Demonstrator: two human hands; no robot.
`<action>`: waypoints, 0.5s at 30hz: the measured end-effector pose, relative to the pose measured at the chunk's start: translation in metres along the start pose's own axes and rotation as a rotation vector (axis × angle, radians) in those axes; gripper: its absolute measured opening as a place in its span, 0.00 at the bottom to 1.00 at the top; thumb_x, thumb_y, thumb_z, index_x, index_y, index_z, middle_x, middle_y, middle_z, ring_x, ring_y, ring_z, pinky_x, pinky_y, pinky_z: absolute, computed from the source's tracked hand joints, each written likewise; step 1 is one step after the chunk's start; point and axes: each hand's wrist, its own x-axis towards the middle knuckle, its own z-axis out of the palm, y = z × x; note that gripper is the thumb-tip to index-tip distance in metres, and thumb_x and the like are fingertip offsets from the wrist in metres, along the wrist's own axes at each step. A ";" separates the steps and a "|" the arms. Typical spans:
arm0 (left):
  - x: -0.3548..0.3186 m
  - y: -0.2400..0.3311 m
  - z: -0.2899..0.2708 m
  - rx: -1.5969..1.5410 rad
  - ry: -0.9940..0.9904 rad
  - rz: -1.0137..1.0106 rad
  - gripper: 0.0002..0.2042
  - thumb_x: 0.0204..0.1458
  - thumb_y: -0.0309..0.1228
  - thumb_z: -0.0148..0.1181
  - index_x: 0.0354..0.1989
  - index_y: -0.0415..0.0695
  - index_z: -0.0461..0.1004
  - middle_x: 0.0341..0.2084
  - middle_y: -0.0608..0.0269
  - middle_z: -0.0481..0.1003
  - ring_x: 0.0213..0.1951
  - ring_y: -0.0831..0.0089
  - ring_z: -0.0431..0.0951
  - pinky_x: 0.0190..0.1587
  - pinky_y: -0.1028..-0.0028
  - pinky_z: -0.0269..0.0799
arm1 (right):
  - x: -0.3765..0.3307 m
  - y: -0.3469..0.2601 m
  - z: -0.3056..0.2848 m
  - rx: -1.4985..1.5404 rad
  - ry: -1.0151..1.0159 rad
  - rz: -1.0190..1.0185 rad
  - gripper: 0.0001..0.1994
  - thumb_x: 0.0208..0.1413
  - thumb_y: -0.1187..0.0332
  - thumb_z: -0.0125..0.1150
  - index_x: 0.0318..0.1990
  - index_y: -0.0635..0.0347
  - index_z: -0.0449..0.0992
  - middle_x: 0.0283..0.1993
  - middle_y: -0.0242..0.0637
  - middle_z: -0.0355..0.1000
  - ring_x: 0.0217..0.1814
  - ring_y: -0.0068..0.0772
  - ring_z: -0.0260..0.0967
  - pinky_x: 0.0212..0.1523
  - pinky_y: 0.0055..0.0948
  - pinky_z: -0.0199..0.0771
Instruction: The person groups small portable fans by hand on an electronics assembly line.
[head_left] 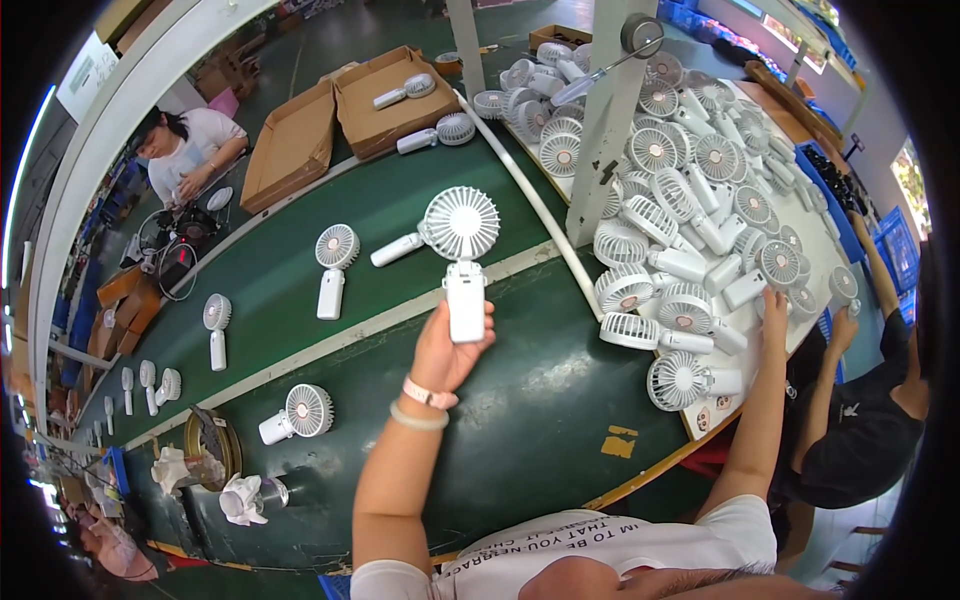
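White post (602,150) partly hides heaped fans (676,194); cardboard trays (370,118) lie nearby.

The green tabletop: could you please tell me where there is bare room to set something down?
The green tabletop is bare between the left hand and the heaped fans, and between the left forearm and the fan to its left. Around the right hand, fans crowd the white surface.

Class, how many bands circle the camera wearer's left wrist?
2: the pink band nearer the left hand, and the pale band farther from it.
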 end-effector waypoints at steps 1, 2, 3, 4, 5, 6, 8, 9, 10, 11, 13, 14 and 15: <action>-0.011 -0.003 0.012 -0.073 -0.033 0.001 0.20 0.61 0.41 0.36 0.54 0.41 0.60 0.43 0.52 0.70 0.38 0.68 0.73 0.40 0.68 0.71 | -0.009 -0.013 -0.016 0.298 -0.285 0.158 0.39 0.50 0.40 0.46 0.62 0.61 0.55 0.60 0.54 0.58 0.63 0.51 0.54 0.61 0.37 0.51; -0.022 -0.004 0.022 -0.148 -0.069 0.002 0.20 0.61 0.41 0.35 0.54 0.41 0.60 0.45 0.52 0.69 0.39 0.67 0.73 0.41 0.67 0.71 | -0.016 -0.027 -0.032 0.296 -0.282 0.158 0.39 0.50 0.40 0.46 0.62 0.61 0.55 0.60 0.54 0.58 0.63 0.51 0.54 0.61 0.37 0.51; -0.030 -0.007 0.027 -0.152 -0.071 0.003 0.20 0.61 0.41 0.35 0.54 0.41 0.60 0.45 0.52 0.69 0.39 0.67 0.73 0.41 0.67 0.71 | -0.024 -0.042 -0.046 0.153 -0.298 0.184 0.36 0.51 0.41 0.43 0.61 0.58 0.56 0.59 0.53 0.60 0.62 0.52 0.55 0.60 0.38 0.53; -0.035 -0.009 0.031 -0.194 -0.087 0.013 0.19 0.61 0.40 0.36 0.54 0.41 0.60 0.47 0.52 0.68 0.40 0.67 0.72 0.42 0.67 0.71 | -0.029 -0.057 -0.062 0.009 -0.309 0.208 0.34 0.52 0.41 0.41 0.61 0.55 0.58 0.58 0.52 0.61 0.61 0.52 0.57 0.59 0.39 0.54; -0.041 -0.008 0.032 -0.230 -0.097 0.033 0.19 0.61 0.40 0.36 0.54 0.41 0.60 0.49 0.52 0.67 0.42 0.66 0.72 0.42 0.66 0.70 | -0.035 -0.077 -0.075 0.014 -0.311 0.198 0.34 0.52 0.41 0.41 0.61 0.55 0.58 0.58 0.52 0.61 0.61 0.52 0.57 0.59 0.39 0.54; -0.045 -0.008 0.032 -0.232 -0.097 0.044 0.19 0.61 0.40 0.36 0.54 0.41 0.60 0.49 0.52 0.67 0.42 0.66 0.72 0.42 0.66 0.70 | -0.042 -0.096 -0.091 -0.092 -0.343 0.223 0.32 0.53 0.41 0.40 0.58 0.54 0.61 0.56 0.50 0.63 0.59 0.51 0.60 0.57 0.40 0.56; -0.053 -0.008 0.032 -0.172 -0.052 0.064 0.19 0.61 0.39 0.35 0.55 0.41 0.60 0.52 0.51 0.65 0.43 0.66 0.72 0.43 0.65 0.70 | -0.054 -0.125 -0.119 -0.203 -0.367 0.240 0.30 0.54 0.42 0.38 0.56 0.54 0.64 0.55 0.49 0.65 0.57 0.51 0.62 0.56 0.41 0.58; -0.057 -0.005 0.035 -0.160 -0.016 0.064 0.19 0.58 0.35 0.46 0.56 0.42 0.58 0.47 0.54 0.68 0.43 0.67 0.71 0.43 0.65 0.71 | -0.059 -0.137 -0.129 -0.252 -0.306 0.200 0.27 0.55 0.45 0.40 0.54 0.55 0.67 0.52 0.49 0.66 0.55 0.48 0.64 0.55 0.39 0.59; -0.061 -0.005 0.031 -0.167 -0.017 0.072 0.19 0.58 0.35 0.46 0.56 0.42 0.58 0.47 0.54 0.68 0.43 0.67 0.71 0.43 0.65 0.71 | -0.062 -0.143 -0.135 -0.300 -0.244 0.159 0.25 0.56 0.49 0.41 0.52 0.57 0.69 0.50 0.50 0.68 0.53 0.46 0.66 0.54 0.38 0.60; -0.067 -0.006 0.027 -0.079 -0.060 0.144 0.21 0.54 0.31 0.51 0.56 0.42 0.57 0.44 0.56 0.68 0.43 0.68 0.71 0.43 0.65 0.71 | -0.063 -0.145 -0.139 -0.300 -0.237 0.149 0.25 0.56 0.49 0.41 0.52 0.57 0.69 0.50 0.50 0.68 0.53 0.46 0.66 0.54 0.38 0.60; -0.075 -0.008 0.019 0.049 -0.087 0.215 0.31 0.43 0.23 0.61 0.57 0.43 0.54 0.38 0.61 0.67 0.41 0.68 0.72 0.41 0.65 0.74 | -0.068 -0.145 -0.145 -0.004 0.080 -0.229 0.17 0.57 0.60 0.46 0.48 0.60 0.71 0.46 0.46 0.71 0.50 0.42 0.68 0.53 0.35 0.62; -0.077 -0.009 0.017 0.039 -0.088 0.218 0.31 0.43 0.23 0.61 0.57 0.43 0.54 0.38 0.61 0.67 0.41 0.68 0.72 0.41 0.65 0.74 | -0.074 -0.154 -0.152 -0.009 0.083 -0.237 0.17 0.57 0.60 0.46 0.48 0.60 0.71 0.46 0.46 0.71 0.50 0.42 0.68 0.53 0.35 0.62; -0.080 -0.008 0.014 0.188 0.000 0.222 0.30 0.44 0.23 0.61 0.56 0.43 0.54 0.39 0.61 0.66 0.39 0.68 0.73 0.40 0.65 0.74 | -0.088 -0.176 -0.161 0.175 0.131 -0.357 0.13 0.56 0.66 0.49 0.45 0.62 0.72 0.44 0.44 0.72 0.48 0.39 0.69 0.52 0.33 0.63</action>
